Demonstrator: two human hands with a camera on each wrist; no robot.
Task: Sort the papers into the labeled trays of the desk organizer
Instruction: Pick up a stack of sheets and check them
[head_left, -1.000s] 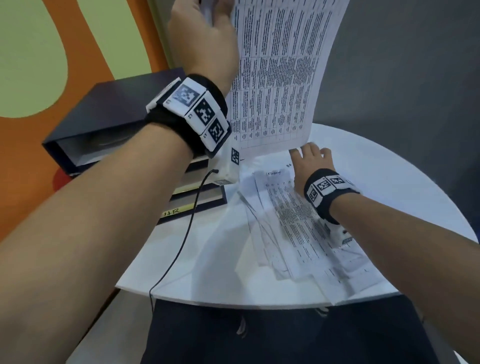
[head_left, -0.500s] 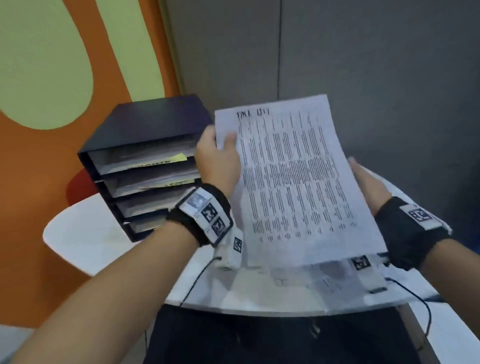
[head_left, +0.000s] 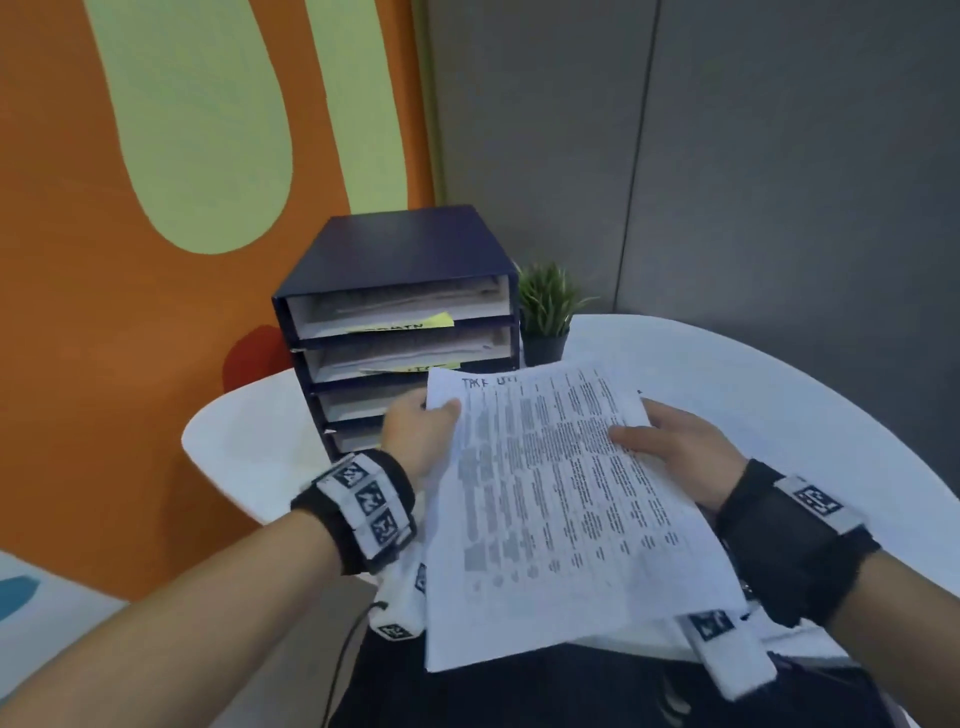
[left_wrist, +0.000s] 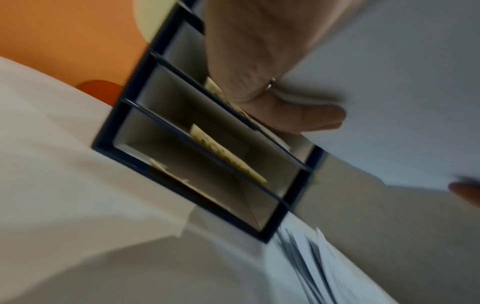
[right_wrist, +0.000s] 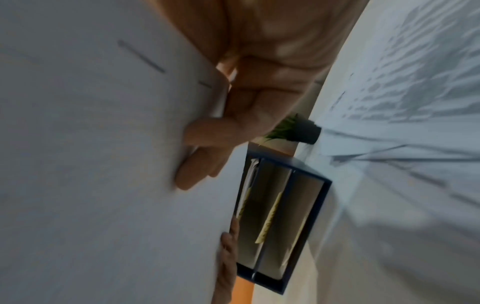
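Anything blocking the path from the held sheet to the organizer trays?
Nothing visible. The printed white sheet, held by the left hand and right hand, faces the dark blue four-tray organizer's open fronts. The small potted plant stands beside the organizer.

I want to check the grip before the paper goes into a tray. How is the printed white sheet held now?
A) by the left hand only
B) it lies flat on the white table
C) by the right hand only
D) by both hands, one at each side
D: the left hand grips the printed white sheet at its left edge and the right hand grips its right edge.
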